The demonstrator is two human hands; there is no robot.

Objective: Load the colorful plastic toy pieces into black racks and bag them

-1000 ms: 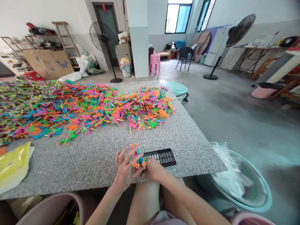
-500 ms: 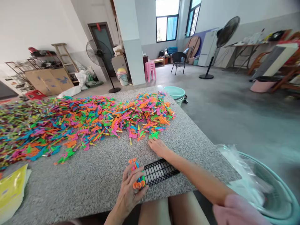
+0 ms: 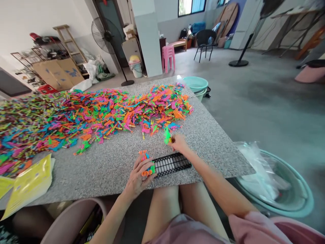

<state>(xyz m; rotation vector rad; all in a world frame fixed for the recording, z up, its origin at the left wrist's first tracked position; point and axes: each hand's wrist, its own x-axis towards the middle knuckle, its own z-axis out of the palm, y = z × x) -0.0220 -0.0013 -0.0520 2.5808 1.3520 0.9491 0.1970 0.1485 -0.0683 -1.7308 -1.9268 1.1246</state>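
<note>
While the left hand (image 3: pixel 138 174) curls over a small cluster of coloured pieces (image 3: pixel 152 168) near the table's near edge, the right hand (image 3: pixel 179 143) pinches a green toy piece (image 3: pixel 167 135) farther in from that edge. Right grip: fingertips drawn together on the piece's near end, by a dark and yellow bit; green body sticks out past the fingertips, to their left and toward the far edge. Whether the green piece touches the table (image 3: pixel 88 176) can't be told. Left grip: fingers bent over the top and far side of the cluster, thumb on the near side, orange cup-like ends showing beyond the fingers and close to the thumb. Cluster is pink, blue, green and orange, at the left end of a black slotted rack (image 3: pixel 172 164); how the pieces sit in it is hidden by the hand. Rack lies flat and slightly slanted, close to the near edge, its right end below the right wrist in view, open slots between the two hands. Big mixed pile (image 3: pixel 114 113) of coloured pieces spreads along the far side to the left, just beyond the green piece. Yellow packets (image 3: pixel 31 181) lie at the near edge, left part. Teal basin (image 3: pixel 303 200) stands off the near right corner, clear plastic bags (image 3: pixel 264 179) in it.
</note>
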